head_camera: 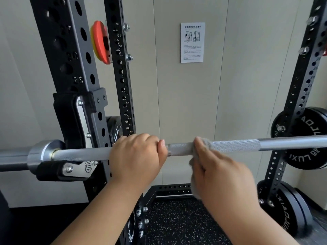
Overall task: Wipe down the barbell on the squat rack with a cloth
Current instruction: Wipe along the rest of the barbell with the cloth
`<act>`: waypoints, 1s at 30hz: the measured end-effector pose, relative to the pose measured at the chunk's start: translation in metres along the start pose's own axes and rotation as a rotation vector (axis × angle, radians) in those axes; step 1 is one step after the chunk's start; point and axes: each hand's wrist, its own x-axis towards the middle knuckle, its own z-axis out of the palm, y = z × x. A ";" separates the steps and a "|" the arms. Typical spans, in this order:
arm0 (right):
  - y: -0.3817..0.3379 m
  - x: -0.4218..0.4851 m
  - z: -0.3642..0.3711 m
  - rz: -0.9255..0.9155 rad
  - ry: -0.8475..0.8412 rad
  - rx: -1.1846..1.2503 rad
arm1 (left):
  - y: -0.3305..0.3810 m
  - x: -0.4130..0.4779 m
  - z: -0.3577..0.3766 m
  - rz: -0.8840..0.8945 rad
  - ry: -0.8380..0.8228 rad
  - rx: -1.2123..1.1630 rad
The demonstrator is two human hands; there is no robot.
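Here we stand facing the long silver steel barbell (pixel 230 145), which lies across the black perforated-steel squat rack (pixel 70 59). Its left end is seated in a black J-hook with a silver side plate (pixel 77 169). Our left hand (pixel 138 152) grips the knurled shaft from above, just inside the left upright, with the fingers curled over the bar and the thumb laid along it. Just beside it, to the right, our right hand (pixel 224 175) holds a crumpled grey cloth (pixel 203 144) against the bar. The cloth drapes over the top of the shaft and hangs below it under our palm. The right hand is blurred, so we cannot make out each finger, but the fingers close round the cloth. A short bare stretch of knurling shows between the two hands. Black weight plates with white lettering (pixel 304 138) hang on the right upright, behind the bar. A small orange disc plate (pixel 100 42) sits high on the left uprights. A white printed notice (pixel 192 42) is fixed to the beige panelled wall (pixel 238 85) behind, and black speckled rubber floor (pixel 177 223) lies below.
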 end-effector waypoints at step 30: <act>0.043 -0.007 -0.008 0.066 0.124 0.040 | 0.029 0.000 0.005 0.016 -0.001 -0.009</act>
